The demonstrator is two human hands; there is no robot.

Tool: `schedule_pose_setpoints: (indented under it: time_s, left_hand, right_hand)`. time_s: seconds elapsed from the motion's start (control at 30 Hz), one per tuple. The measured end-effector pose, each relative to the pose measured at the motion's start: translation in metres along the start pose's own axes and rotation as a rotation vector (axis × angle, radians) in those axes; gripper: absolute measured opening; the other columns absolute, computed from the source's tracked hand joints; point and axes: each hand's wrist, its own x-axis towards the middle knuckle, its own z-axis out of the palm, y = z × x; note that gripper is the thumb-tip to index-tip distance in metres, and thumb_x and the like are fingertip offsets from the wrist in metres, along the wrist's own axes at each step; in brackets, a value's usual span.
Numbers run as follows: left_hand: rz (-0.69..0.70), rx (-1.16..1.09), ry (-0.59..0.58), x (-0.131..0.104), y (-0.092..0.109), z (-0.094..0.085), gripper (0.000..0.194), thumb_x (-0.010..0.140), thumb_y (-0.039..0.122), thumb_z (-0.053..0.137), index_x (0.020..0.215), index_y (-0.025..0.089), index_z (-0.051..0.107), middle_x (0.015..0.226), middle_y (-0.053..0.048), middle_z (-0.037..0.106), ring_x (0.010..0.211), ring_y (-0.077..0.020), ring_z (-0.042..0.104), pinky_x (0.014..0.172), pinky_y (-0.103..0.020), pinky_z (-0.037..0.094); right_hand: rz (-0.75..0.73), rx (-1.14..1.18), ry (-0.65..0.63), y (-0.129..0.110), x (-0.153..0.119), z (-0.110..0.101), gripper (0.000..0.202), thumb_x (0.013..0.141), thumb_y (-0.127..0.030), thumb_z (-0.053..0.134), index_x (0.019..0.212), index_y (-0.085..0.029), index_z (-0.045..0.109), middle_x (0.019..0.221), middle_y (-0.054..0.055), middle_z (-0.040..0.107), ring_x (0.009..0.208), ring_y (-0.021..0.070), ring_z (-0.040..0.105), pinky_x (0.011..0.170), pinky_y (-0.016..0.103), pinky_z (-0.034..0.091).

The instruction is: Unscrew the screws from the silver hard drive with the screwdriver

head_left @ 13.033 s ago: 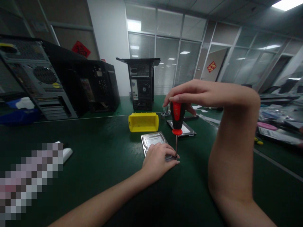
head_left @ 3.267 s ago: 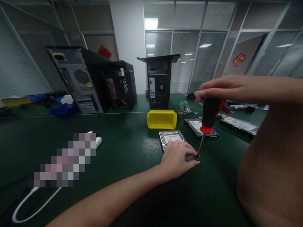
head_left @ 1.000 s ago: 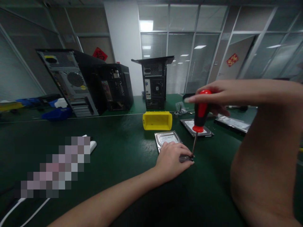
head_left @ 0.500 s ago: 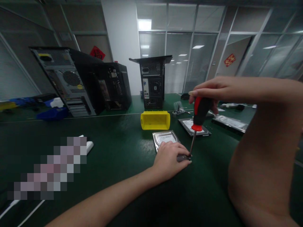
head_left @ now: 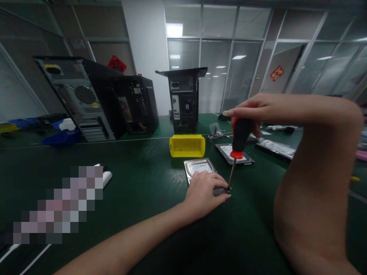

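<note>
An open-faced hard drive (head_left: 198, 166) with a silver rim and white label lies flat on the green table. My left hand (head_left: 203, 190) lies across it and covers much of it, fingers and thumb gripping its near right end. A red and black screwdriver (head_left: 240, 135) stands almost upright, its tip at that end of the drive, close to my left fingertips. From above, my right hand (head_left: 249, 114) is closed around the handle. What the tip touches is too small to make out.
Behind the drive sits a yellow bin (head_left: 187, 146). More hard drives lie to the right, one flat (head_left: 246, 160) and one farther off (head_left: 275, 149). Computer cases (head_left: 185, 99) stand at the back. A white power strip (head_left: 107, 179), partly pixelated, is at left.
The screwdriver handle has turned slightly, showing less red, and my right fingers have shifted with it. My left hand stays on the drive. The whole view has shifted slightly.
</note>
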Motion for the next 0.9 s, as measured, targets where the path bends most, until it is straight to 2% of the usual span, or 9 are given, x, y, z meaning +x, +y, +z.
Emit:
schedule_pose_setpoints:
  time_s: [0.13, 0.27, 0.43, 0.63, 0.73, 0.9]
  left_hand:
    - [-0.007, -0.001, -0.012, 0.000, 0.001, -0.001, 0.016, 0.081, 0.034, 0.063, 0.095, 0.028, 0.068, 0.104, 0.004, 0.066, 0.099, -0.0206, 0.055, 0.082, -0.036, 0.037]
    - [-0.001, 0.002, -0.011, 0.000, 0.001, -0.001, 0.016, 0.081, 0.034, 0.063, 0.096, 0.029, 0.067, 0.104, 0.004, 0.066, 0.099, -0.0201, 0.055, 0.081, -0.036, 0.036]
    - [0.003, 0.000, -0.003, 0.000, 0.002, 0.000, 0.016, 0.081, 0.035, 0.063, 0.094, 0.028, 0.068, 0.104, 0.004, 0.066, 0.098, -0.0204, 0.056, 0.081, -0.036, 0.037]
    - [-0.003, 0.005, -0.016, 0.000, 0.004, -0.001, 0.016, 0.082, 0.034, 0.062, 0.096, 0.028, 0.068, 0.105, 0.004, 0.065, 0.099, -0.0202, 0.055, 0.081, -0.036, 0.037]
    - [-0.005, 0.012, -0.021, 0.000, 0.003, -0.001, 0.017, 0.082, 0.035, 0.061, 0.096, 0.028, 0.068, 0.105, 0.004, 0.065, 0.099, -0.0202, 0.055, 0.082, -0.037, 0.036]
    - [-0.003, 0.011, -0.016, 0.000, 0.004, -0.001, 0.017, 0.082, 0.035, 0.061, 0.096, 0.028, 0.067, 0.105, 0.004, 0.065, 0.099, -0.0203, 0.055, 0.082, -0.037, 0.037]
  right_hand:
    - [0.036, -0.028, 0.009, 0.005, 0.004, 0.000, 0.057, 0.075, -0.068, 0.044, 0.086, -0.018, 0.068, 0.061, 0.005, 0.062, 0.058, 0.0177, 0.059, 0.061, 0.034, 0.047]
    - [0.050, -0.025, -0.008, 0.008, 0.009, 0.001, 0.057, 0.074, -0.068, 0.044, 0.084, -0.017, 0.068, 0.067, 0.007, 0.065, 0.055, 0.0160, 0.057, 0.057, 0.033, 0.045]
    - [-0.002, -0.039, -0.029, 0.005, 0.011, 0.001, 0.061, 0.076, -0.071, 0.036, 0.082, -0.018, 0.067, 0.066, 0.005, 0.063, 0.053, 0.0140, 0.053, 0.056, 0.033, 0.042]
    - [-0.004, -0.068, -0.008, -0.004, 0.006, 0.004, 0.061, 0.080, -0.068, 0.030, 0.069, -0.018, 0.063, 0.057, 0.004, 0.055, 0.049, 0.0132, 0.047, 0.057, 0.034, 0.042]
    - [0.019, -0.059, 0.038, -0.008, 0.006, 0.004, 0.054, 0.080, -0.064, 0.033, 0.078, -0.019, 0.063, 0.062, 0.004, 0.057, 0.053, 0.0155, 0.051, 0.058, 0.035, 0.044]
    - [-0.075, 0.042, -0.029, -0.012, 0.007, 0.005, 0.041, 0.079, -0.053, 0.046, 0.100, -0.020, 0.061, 0.091, 0.006, 0.065, 0.073, 0.0188, 0.060, 0.066, 0.033, 0.047]
